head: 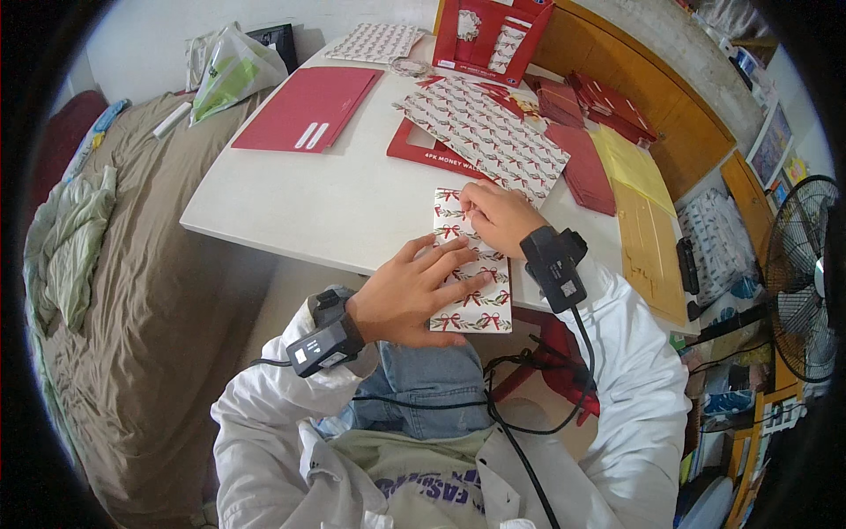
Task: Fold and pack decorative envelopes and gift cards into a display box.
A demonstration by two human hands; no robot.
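A folded paper wallet printed with red bows and green garlands [486, 321] lies at the near edge of the white table [297, 205]. Flat on it rests my left hand [423, 287], fingers spread. My right hand [500, 217] touches its upper part with bent fingers; whether anything is pinched there cannot be told. Just beyond lie patterned sheets [489, 129] over a red printed card sleeve [423, 149]. A stack of red card sheets [307, 109] is at the table's left side.
A red display box [492, 36] stands at the back beside more patterned sheets [377, 41]. Red wallets [585, 175] and yellow packets [648, 244] lie to the right. A bed [158, 264] is on the left, a black fan [803, 278] on the right. Black cables [522, 456] cross my lap.
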